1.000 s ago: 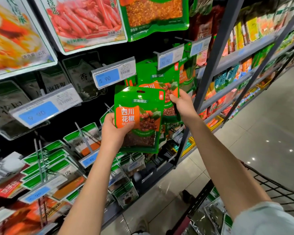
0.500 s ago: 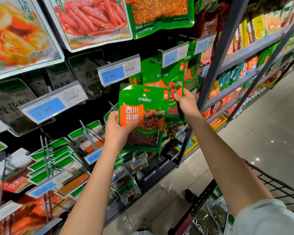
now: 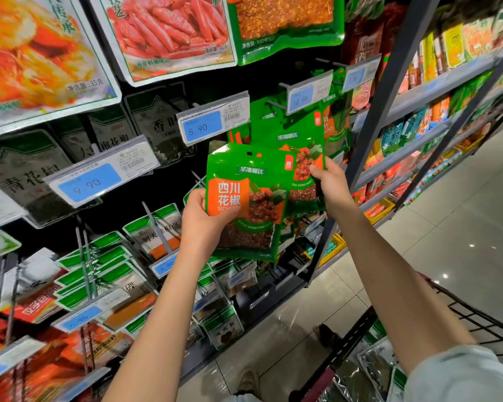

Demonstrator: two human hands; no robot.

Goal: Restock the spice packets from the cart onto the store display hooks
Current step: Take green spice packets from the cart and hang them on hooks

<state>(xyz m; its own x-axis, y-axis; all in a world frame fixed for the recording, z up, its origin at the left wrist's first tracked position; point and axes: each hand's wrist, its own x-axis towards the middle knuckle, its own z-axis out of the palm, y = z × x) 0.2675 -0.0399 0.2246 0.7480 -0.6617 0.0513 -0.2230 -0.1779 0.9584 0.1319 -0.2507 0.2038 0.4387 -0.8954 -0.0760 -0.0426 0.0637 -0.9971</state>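
Thumb over its front, the left hand (image 3: pixel 204 227) grips a Sichuan peppercorn packet (image 3: pixel 253 198), while the right hand (image 3: pixel 330 184) pinches the hung packets (image 3: pixel 291 132) just behind. Hanging looks in hand; next its hole must meet the hook (image 3: pixel 274 105) above.

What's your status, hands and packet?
Left hand grips green plastic peppercorn packet with orange label, not yet on metal hook. Right hand pinches edge of matching hanging packet. Blue-and-white 10.90 price tag fronts the hook.

Head view, forward-down, seemingly near display hooks (image 3: pixel 276 105)
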